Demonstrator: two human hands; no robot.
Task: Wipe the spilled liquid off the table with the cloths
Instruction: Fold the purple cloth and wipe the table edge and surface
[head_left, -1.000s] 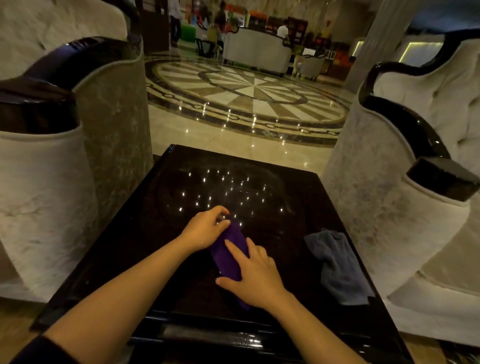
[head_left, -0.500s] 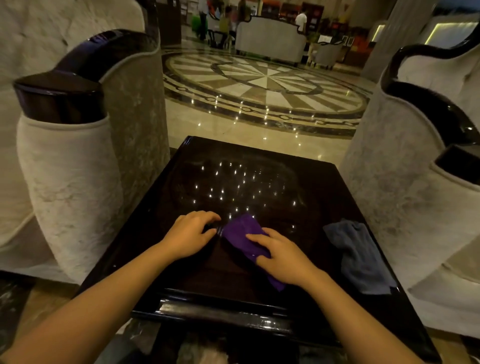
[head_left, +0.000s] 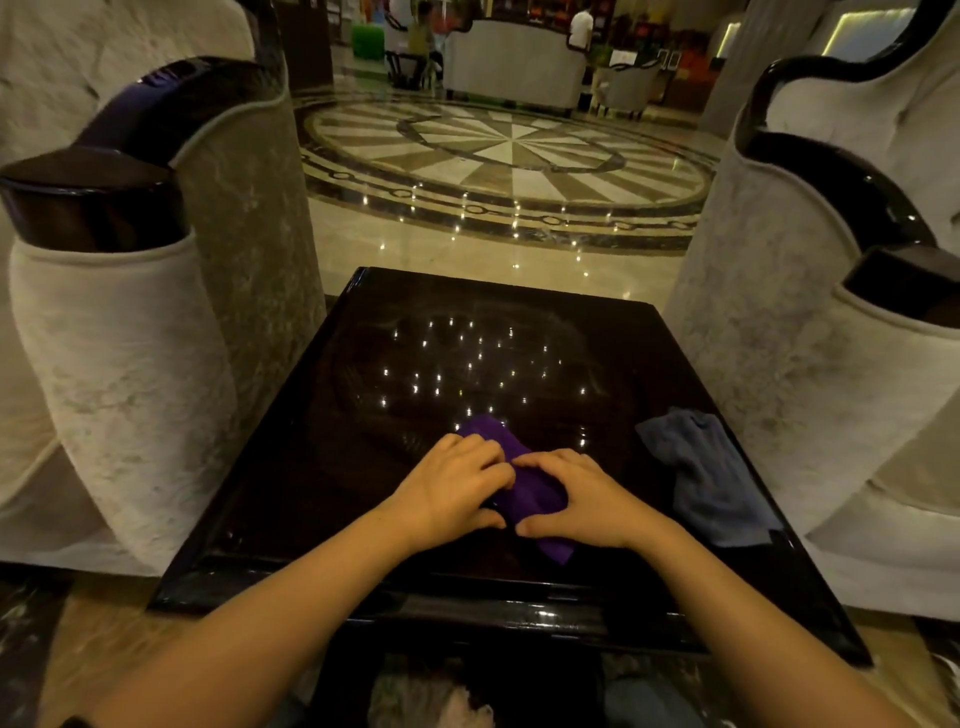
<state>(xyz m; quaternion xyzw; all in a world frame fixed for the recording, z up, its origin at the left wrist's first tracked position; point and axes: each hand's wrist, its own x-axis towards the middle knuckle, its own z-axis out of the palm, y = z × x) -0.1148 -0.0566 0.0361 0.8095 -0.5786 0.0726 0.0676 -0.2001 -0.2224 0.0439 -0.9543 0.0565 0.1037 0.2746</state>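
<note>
We see a pale upholstered armchair with a glossy dark arm cap off the tabletop's left edge. The dark glossy tabletop reflects small ceiling light dots in its middle. Our left hand lies palm down near the front edge, centre, fingers curled together and pressed on the left part of the purple cloth. The purple cloth sits bunched on the tabletop, one end poking out toward the middle, the other toward the front edge. Our right hand touches the left at the fingertips, fingers held together and flat on the cloth's right part, thumb at the tabletop. We can't tell any spilled liquid on the dark surface. A grey-blue cloth lies crumpled by the right edge, apart from both hands. A second pale armchair stands off the right edge.
</note>
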